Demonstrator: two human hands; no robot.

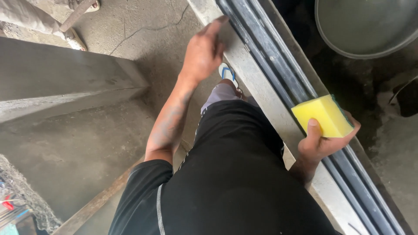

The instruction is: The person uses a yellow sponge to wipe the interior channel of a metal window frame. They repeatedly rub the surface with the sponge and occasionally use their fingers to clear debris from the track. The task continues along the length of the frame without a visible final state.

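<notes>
The person is leaning over a dark sliding-door track [278,69] that is running diagonally from the top centre of the frame down to the lower right. The right hand [322,141], at the lower right, is gripping a yellow sponge with a green scouring face [323,115], thumb pressing on its near side and fingers wrapping underneath, so the sponge is hovering just above the track's rails. The left hand [203,52], in the upper middle of the frame, is resting on the concrete sill [257,93] beside the track, fingers mostly together and stretching forward; whether the fingertips are touching the rail itself is hard to tell because of blur. A sandalled foot [228,74] is showing just below that hand, and a large metal basin [365,26] is sitting in the upper right beyond the track.

Judging from this pose, the weight is leaning onto the left hand, so a slip on the smooth, possibly damp sill could be tipping the body toward the rails. The sponge is being held by its lower edge only, so a hard push along the narrow grooves could be twisting it out of the grip and dropping it into the dark gap on the far side. Fingers trailing near the rail edges could also be scraping against the metal
</notes>
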